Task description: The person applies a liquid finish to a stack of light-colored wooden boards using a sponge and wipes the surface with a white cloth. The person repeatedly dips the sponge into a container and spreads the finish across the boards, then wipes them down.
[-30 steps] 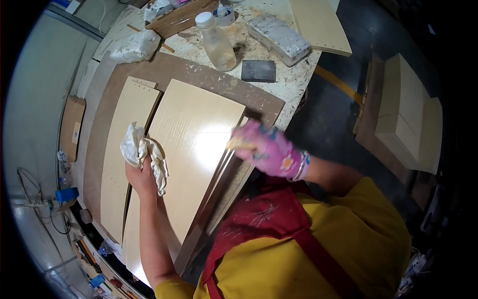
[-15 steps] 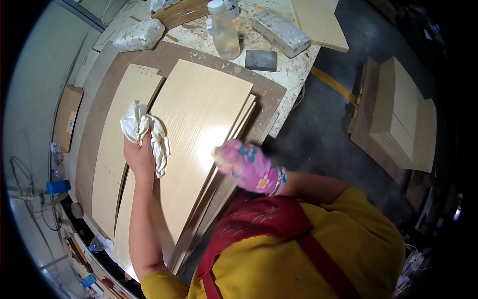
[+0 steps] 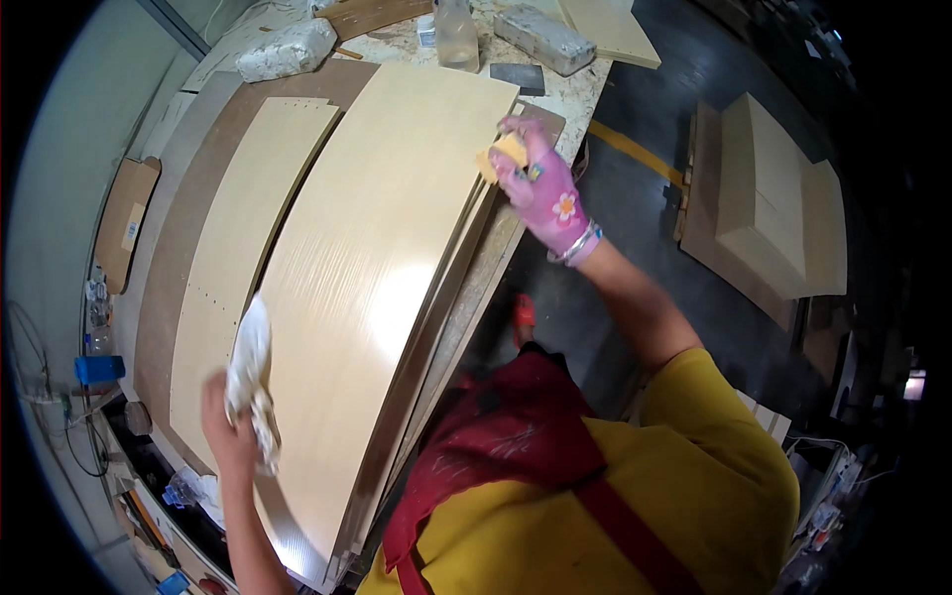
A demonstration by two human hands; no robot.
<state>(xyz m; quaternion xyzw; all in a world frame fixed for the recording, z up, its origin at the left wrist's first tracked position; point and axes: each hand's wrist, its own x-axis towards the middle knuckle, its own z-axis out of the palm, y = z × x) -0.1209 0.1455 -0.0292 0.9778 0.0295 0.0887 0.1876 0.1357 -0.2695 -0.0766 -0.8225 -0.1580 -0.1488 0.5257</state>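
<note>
A stack of pale wood-grain panels [image 3: 357,218] lies lengthwise on the table before me. My left hand [image 3: 226,421], bare and somewhat blurred, grips a crumpled white cloth [image 3: 254,357] over the stack's left edge. At the far right edge of the top panel is my right hand [image 3: 545,188], in a pink flowered glove, its fingers closed round a small yellow sponge-like piece [image 3: 504,156]. That piece touches or nearly touches the panel's edge. Left of the stack lies another pale panel [image 3: 223,268] with small holes along its edges.
Beyond the panels stand a clear bottle [image 3: 456,40], a wrapped white bundle [image 3: 288,52], a dark grey block [image 3: 518,77] and a whitish brick-like block [image 3: 545,40]. More panels [image 3: 769,188] are piled on a pallet at right. A cardboard piece [image 3: 129,223] leans at left.
My right hand has moved away from my body to the panel's far right edge. My left hand has drawn back toward me with the cloth. The whole view has shifted slightly.
</note>
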